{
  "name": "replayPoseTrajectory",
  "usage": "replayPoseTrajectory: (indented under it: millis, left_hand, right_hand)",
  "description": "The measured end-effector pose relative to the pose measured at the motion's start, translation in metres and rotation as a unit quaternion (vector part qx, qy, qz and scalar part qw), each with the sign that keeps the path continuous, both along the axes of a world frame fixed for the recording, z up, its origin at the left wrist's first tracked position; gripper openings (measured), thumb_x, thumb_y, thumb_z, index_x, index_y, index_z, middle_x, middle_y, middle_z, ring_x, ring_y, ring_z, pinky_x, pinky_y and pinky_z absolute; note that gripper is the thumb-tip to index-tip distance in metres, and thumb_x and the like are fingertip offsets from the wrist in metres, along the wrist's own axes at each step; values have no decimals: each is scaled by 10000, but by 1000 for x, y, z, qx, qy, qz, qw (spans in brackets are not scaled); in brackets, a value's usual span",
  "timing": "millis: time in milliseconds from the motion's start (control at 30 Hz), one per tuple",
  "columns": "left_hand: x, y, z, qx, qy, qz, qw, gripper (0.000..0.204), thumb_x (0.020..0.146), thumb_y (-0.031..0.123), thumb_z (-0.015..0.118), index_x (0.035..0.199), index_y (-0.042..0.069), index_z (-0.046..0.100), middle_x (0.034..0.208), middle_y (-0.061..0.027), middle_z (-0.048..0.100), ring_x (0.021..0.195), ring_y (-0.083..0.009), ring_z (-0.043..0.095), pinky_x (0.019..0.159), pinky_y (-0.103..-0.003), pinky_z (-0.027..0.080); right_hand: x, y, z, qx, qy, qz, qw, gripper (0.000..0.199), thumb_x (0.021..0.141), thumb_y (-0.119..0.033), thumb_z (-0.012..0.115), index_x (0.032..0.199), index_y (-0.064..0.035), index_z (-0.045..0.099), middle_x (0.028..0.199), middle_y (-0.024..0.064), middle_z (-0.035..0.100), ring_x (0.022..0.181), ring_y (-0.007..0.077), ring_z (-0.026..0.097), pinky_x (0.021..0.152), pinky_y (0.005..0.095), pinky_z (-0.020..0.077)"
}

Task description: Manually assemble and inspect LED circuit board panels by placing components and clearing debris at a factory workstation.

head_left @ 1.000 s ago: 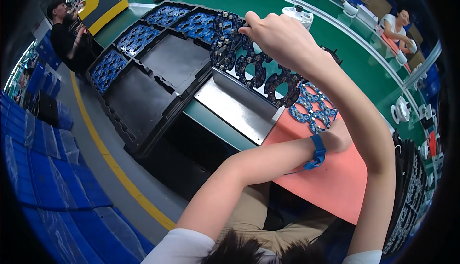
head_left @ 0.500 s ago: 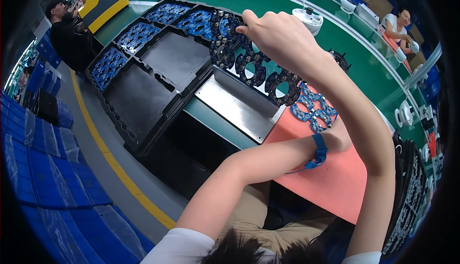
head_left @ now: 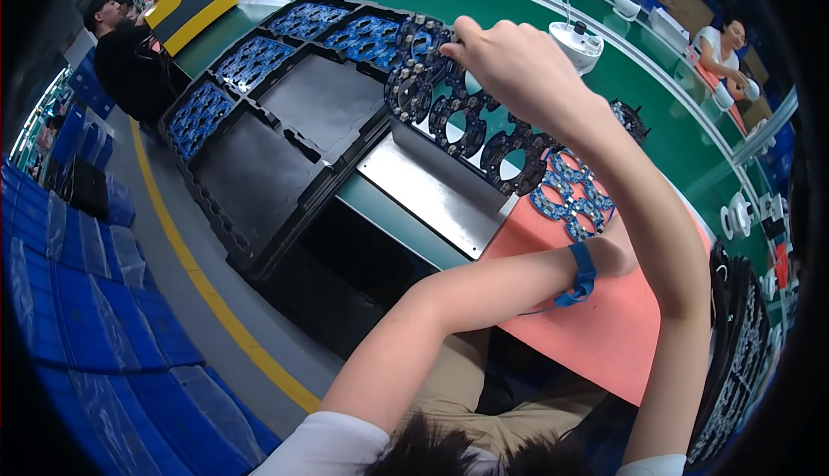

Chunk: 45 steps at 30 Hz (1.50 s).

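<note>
Lowest in the frame, both bare forearms rise from the bottom edge. The left arm crosses toward the centre right, a blue wrist strap around it, and its hand disappears behind the right forearm over the salmon-pink mat; whether that grip is clenched or released cannot be told.

Just beyond the mat, right of centre, lies a small blue panel of ring-shaped circuit boards, beside a bare metal plate on the green surface.

The right arm stretches long and nearly straight up the right side, wrist bent over, and the right hand at upper centre pinches the far end of a long black panel of ring boards, fingers curled over its top edge. The panel slants from that hand down toward the blue panel.

It looks thin, light and fairly stiff, though a strip that long would likely flex; the small parts on it seem fragile, so the bare rim is the safer place to hold.

Farther off, upper left, black trays sit empty, with trays of blue boards behind them.
</note>
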<state>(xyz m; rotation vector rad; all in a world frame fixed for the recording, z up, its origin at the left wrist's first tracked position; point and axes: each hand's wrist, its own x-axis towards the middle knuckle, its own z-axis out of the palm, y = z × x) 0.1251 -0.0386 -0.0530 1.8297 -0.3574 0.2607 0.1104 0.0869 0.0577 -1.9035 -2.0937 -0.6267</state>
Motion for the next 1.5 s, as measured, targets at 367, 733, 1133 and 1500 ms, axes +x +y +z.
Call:
replayPoseTrajectory:
  millis: [367, 733, 1133, 1500]
  left_hand:
    - [25, -10, -27, 171, -67, 85, 979, 471, 976, 239, 361, 1423, 96, 315, 1456, -126, 355, 1295, -303, 391, 978, -377, 398]
    - [8, -1, -1, 155, 10, 29, 987, 435, 1001, 213, 304, 1415, 78, 306, 1465, -104, 333, 1352, -276, 294, 1092, -360, 248]
    - [35, -25, -52, -150, -161, 10, 975, 355, 1017, 210, 327, 1342, 70, 360, 1377, -93, 419, 1269, -208, 403, 1040, -329, 343]
    - [47, -23, -53, 40, -155, 77, 984, 332, 983, 157, 407, 1302, 65, 418, 1317, -84, 472, 1213, -212, 448, 1009, -342, 362]
  right_hand:
    - [-1, -1, 7, -24, -26, -4, 999, 364, 937, -333, 489, 878, 20, 554, 637, 168, 596, 640, 339, 626, 567, 417, 499]
    - [3, 4, -2, -11, -26, 9, 1000, 352, 962, -361, 438, 873, -24, 488, 558, 145, 537, 588, 355, 588, 540, 449, 455]
    - [20, 12, -10, -25, 48, 18, 998, 349, 974, -360, 426, 885, -32, 505, 558, 162, 544, 592, 376, 576, 550, 454, 445]
    - [3, 7, 1, -51, 44, -23, 998, 604, 929, -560, 391, 825, -2, 598, 655, 177, 624, 696, 350, 652, 605, 427, 532]
